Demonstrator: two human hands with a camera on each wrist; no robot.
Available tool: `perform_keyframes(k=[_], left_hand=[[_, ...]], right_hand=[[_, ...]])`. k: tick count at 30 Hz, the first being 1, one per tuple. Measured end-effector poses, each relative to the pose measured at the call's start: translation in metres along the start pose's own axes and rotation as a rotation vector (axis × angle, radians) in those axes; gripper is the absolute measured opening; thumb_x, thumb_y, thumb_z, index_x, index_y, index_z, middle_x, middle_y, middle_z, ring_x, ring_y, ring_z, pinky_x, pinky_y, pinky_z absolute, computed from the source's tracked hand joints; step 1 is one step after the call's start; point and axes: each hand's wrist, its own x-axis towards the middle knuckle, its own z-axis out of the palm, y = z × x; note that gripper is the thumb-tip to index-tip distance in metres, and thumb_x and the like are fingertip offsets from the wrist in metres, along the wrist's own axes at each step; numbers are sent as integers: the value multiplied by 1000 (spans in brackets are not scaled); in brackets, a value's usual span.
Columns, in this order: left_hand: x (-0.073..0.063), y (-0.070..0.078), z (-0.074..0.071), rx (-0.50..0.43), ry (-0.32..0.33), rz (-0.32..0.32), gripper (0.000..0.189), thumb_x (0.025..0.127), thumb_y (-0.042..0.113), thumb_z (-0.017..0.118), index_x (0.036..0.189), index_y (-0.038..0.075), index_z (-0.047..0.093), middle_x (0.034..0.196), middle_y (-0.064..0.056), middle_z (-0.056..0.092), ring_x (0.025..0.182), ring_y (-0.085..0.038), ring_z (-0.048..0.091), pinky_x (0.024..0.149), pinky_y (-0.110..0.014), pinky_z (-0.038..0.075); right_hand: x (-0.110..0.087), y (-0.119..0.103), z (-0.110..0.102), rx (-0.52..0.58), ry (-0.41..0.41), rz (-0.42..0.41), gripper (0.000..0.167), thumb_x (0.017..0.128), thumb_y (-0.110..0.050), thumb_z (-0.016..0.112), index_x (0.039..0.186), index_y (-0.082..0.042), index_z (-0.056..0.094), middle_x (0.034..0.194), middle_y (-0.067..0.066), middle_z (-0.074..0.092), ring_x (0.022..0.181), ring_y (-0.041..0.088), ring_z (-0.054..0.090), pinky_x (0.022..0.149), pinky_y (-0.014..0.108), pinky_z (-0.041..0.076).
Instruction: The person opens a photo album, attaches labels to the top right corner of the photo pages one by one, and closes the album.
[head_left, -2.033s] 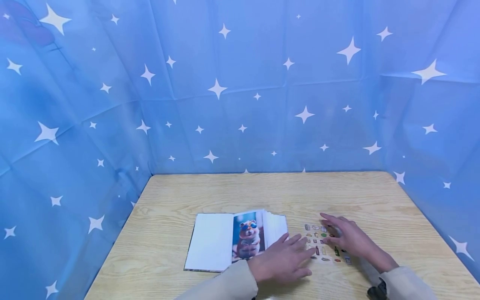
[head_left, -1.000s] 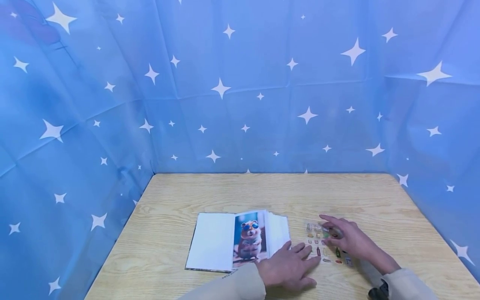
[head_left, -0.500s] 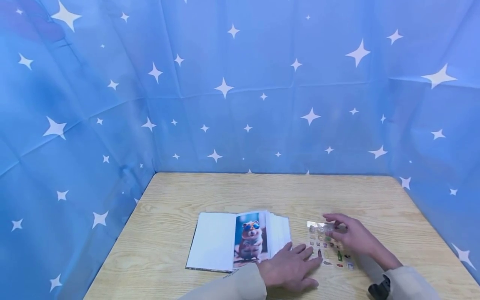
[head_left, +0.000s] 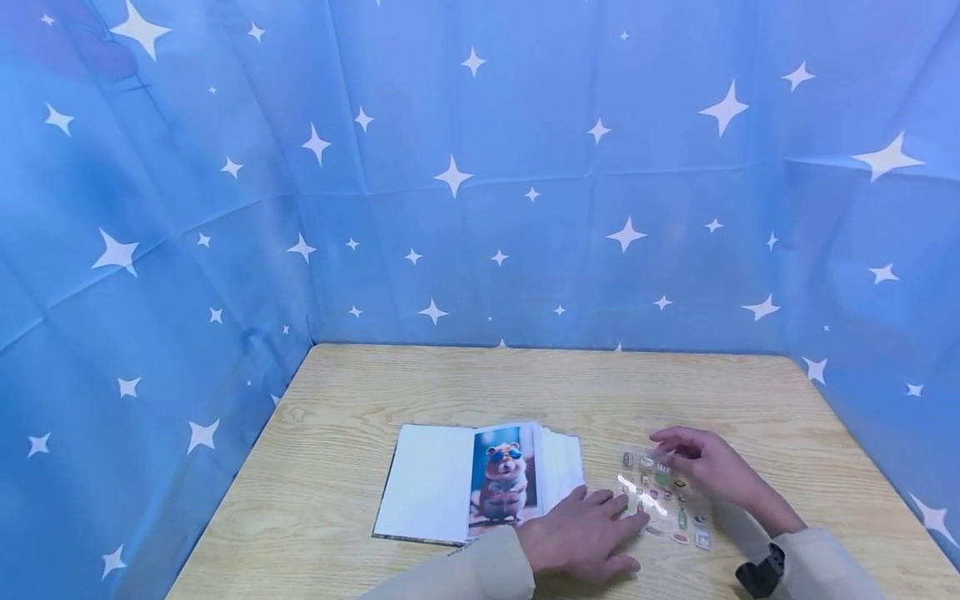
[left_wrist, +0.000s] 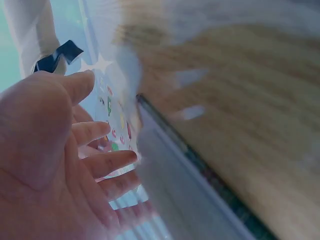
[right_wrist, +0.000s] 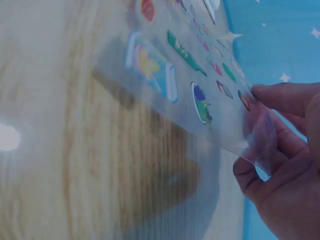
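A clear sticker sheet with several small food and bottle stickers lies right of centre on the table. My right hand pinches its far right part between thumb and fingers. In the right wrist view, the sheet is tilted, its near edge raised off the wood with a shadow beneath. My left hand is spread low, fingertips over the sheet's front left edge; contact there cannot be told. Left of that hand lies an open photo album, showing a blank white page and a picture of a hamster in sunglasses.
The wood-grain table has a blue star-patterned curtain behind it and at both sides. A black band is at my right wrist, by the pale sleeve. The album's right-hand pages stand in a thick stack.
My right hand has gone from lying over the sheet to pinching it and lifting its edge; glare now crosses the sheet. My left hand has slid slightly right. The view has shifted a little.
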Motion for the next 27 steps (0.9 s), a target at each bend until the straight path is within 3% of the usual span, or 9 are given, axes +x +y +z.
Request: perform_keyframes(k=[5, 13, 21, 27], left_hand=[[1, -8, -8, -97, 40, 0, 62, 100, 62, 35, 156, 39, 23, 158, 10, 33, 144, -8, 32, 117, -37, 31], [-2, -30, -20, -265, 229, 3, 55, 102, 51, 44, 151, 26, 41, 143, 7, 53, 129, -7, 51, 104, -24, 45], [-11, -48, -24, -513, 343, -142, 52, 102, 46, 47, 149, 23, 43, 145, 4, 52, 131, -13, 51, 103, -31, 48], [-11, -55, -23, -739, 425, -224, 50, 101, 43, 53, 146, 24, 44, 134, 3, 61, 119, -9, 59, 94, -28, 52]], right_hand=[[1, 1, -2, 52, -10, -52, 32, 91, 1, 63, 123, 5, 62, 100, 13, 72, 81, 7, 65, 67, 24, 56], [2, -4, -5, 94, -21, -113, 31, 93, 3, 60, 124, 8, 61, 100, 14, 73, 86, 5, 67, 71, 23, 56], [4, -15, -9, 195, -63, -96, 33, 98, -2, 57, 129, 10, 55, 105, 17, 72, 75, 14, 67, 67, 28, 56], [5, -25, -9, 227, -71, -127, 34, 98, -2, 57, 129, 12, 54, 105, 16, 72, 75, 15, 66, 67, 29, 57]])
